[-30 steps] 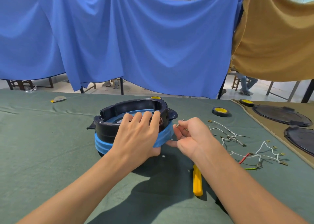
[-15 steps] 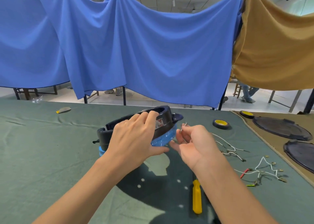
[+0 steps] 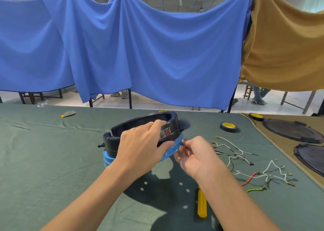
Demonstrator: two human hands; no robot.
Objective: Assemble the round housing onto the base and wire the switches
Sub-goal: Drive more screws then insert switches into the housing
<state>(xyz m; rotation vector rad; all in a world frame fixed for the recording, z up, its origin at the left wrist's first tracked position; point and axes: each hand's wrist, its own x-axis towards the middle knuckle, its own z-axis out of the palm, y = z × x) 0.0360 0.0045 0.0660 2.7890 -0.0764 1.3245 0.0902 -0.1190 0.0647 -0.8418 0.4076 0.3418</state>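
The right fingertips (image 3: 188, 144) pinch a small metal part (image 3: 185, 140), probably a screw, though it is too small to tell. The part sits just beside the raised edge of the base (image 3: 107, 159); whether they touch cannot be told. The right hand (image 3: 196, 155) hangs above the cloth (image 3: 43, 152).

The left fingers (image 3: 157, 124) are curled over the top rim of the housing (image 3: 112, 141). The thumb (image 3: 166, 145) presses under it at the seam with the base. The left hand (image 3: 140, 146) thus grips both pieces as one stack.

Change: one second ago the stack lay flat on the cloth. It is now tilted, with its right side raised and its left edge low near the cloth. Light spots show in the shadow beneath it. The housing already sits on the base. The tilt probably exposes the underside or side so that the part can be fitted there. Fastening appears to be the step in hand.

The wires (image 3: 235, 156) lie loose on the cloth to the right, untouched. Wiring is not yet begun. A screwdriver (image 3: 202, 207) lies under the right forearm. A tape roll (image 3: 228, 126) lies beyond the wires.
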